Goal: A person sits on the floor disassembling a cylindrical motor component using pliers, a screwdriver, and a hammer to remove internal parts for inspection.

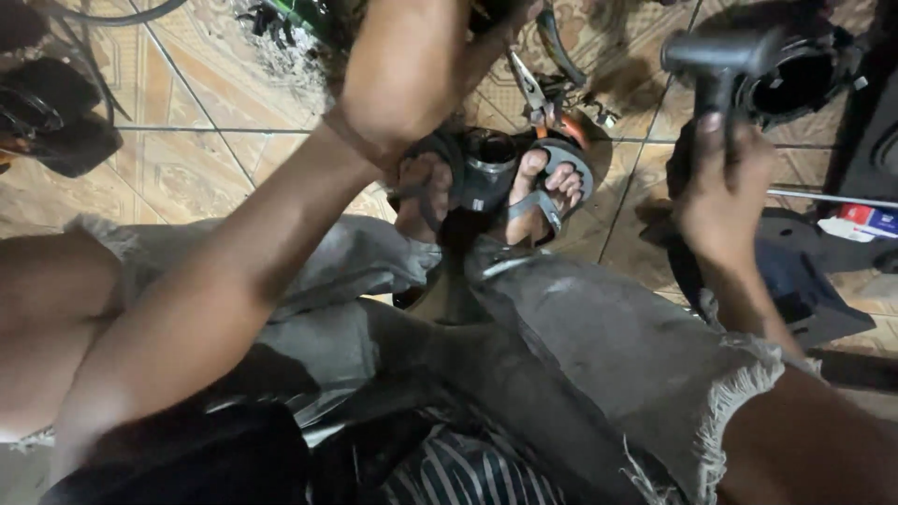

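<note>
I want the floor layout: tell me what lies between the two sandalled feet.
In the head view, a grey metal cylindrical part sits between the left sandalled foot and the right sandalled foot, touching both.

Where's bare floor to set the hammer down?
Bare tile lies between the left forearm and the black object at far left. Around the feet, pliers and right hand with the hammer, it's crowded.
</note>
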